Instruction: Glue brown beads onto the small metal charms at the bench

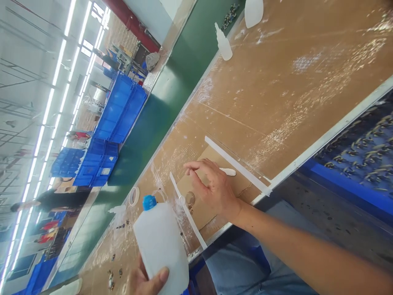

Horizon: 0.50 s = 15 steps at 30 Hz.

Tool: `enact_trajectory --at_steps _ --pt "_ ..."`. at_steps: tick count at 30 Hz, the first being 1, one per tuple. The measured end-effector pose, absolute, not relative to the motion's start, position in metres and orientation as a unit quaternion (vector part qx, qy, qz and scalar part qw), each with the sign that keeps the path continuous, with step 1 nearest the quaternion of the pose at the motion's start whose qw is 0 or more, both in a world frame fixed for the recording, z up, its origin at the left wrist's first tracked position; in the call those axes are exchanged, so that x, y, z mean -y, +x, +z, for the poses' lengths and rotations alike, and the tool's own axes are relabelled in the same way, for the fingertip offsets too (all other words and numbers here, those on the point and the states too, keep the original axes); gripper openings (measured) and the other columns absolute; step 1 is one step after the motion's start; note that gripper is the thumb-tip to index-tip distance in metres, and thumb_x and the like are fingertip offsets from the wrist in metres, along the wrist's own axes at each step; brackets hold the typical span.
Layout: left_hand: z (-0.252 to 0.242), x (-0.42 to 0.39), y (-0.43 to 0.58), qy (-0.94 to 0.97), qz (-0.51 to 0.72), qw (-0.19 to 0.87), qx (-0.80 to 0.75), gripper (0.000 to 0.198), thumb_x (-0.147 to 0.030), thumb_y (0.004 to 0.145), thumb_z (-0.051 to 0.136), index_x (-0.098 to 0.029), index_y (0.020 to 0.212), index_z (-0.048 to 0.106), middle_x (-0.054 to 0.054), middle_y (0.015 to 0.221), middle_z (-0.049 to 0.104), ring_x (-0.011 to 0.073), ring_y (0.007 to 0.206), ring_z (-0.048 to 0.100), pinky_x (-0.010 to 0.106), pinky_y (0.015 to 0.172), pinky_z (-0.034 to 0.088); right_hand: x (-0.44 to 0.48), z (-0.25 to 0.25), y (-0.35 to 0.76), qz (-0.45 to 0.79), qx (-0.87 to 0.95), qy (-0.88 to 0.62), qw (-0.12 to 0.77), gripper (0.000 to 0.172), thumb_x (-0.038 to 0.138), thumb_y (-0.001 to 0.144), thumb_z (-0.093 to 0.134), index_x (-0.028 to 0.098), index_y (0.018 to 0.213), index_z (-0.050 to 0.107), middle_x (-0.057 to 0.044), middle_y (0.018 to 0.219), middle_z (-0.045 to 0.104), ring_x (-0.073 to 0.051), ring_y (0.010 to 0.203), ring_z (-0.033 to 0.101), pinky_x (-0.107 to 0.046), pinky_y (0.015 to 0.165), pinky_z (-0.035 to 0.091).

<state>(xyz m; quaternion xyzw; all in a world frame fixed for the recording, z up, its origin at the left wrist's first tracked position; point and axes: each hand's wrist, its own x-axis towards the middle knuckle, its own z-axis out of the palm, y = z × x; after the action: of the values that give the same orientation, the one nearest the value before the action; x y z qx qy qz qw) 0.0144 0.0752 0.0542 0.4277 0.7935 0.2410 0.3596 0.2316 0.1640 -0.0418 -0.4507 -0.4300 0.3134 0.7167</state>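
My left hand [150, 282] is wrapped around a white plastic jug [162, 246] with a blue cap [149, 202], the thumb lying across its lower side. My right hand [211, 182] hovers over a piece of cardboard [205, 217] with its fingers bent, the thumb and forefinger a little apart, and nothing visible between them. Partly behind that hand lies a smooth white elongated piece [229, 171]. Close below its thumb are a small round metallic item [190, 199] and some tiny pieces I cannot make out. White tape strips [236, 164] edge the cardboard on two sides.
A dropper bottle [224, 47] and another white bottle [254, 14] stand along the far edge. A tape roll [134, 196] lies beyond the jug. A green belt [144, 135] borders the table, with blue crates [119, 110] behind. Many small parts fill a blue tray [362, 151] at right.
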Motion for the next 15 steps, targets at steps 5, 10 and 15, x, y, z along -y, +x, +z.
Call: enact_trajectory --at_steps 5,10,15 --pt "0.046 -0.08 0.026 0.432 0.374 0.345 -0.745 0.092 -0.053 0.04 0.09 -0.013 0.118 0.063 0.009 0.08 0.076 0.0342 0.079 0.071 0.038 0.066 0.059 -0.161 -0.036 0.232 0.303 0.44 -0.423 0.732 0.02 0.021 0.094 0.044 0.021 0.104 0.061 -0.004 0.093 0.068 -0.015 0.092 0.063 -0.034 0.085 0.049" --pt "0.04 -0.095 0.051 0.446 0.46 0.299 -0.707 0.085 -0.047 0.046 0.09 -0.013 0.117 0.061 0.009 0.09 0.076 0.0316 0.086 0.071 0.037 0.075 0.058 -0.136 -0.004 0.24 0.307 0.523 -0.372 0.703 0.017 0.024 0.094 0.048 0.022 0.103 0.063 -0.003 0.097 0.069 -0.014 0.094 0.064 -0.032 0.087 0.052" --pt "0.033 -0.116 0.11 0.486 0.537 0.309 -0.617 0.075 -0.038 0.061 0.086 -0.018 0.125 0.052 0.01 0.102 0.073 0.0278 0.091 0.07 0.037 0.08 0.056 -0.109 0.016 0.229 0.266 0.57 -0.458 0.628 0.071 0.049 0.076 0.072 0.026 0.137 0.043 -0.012 0.125 0.061 -0.028 0.116 0.058 -0.047 0.097 0.051"
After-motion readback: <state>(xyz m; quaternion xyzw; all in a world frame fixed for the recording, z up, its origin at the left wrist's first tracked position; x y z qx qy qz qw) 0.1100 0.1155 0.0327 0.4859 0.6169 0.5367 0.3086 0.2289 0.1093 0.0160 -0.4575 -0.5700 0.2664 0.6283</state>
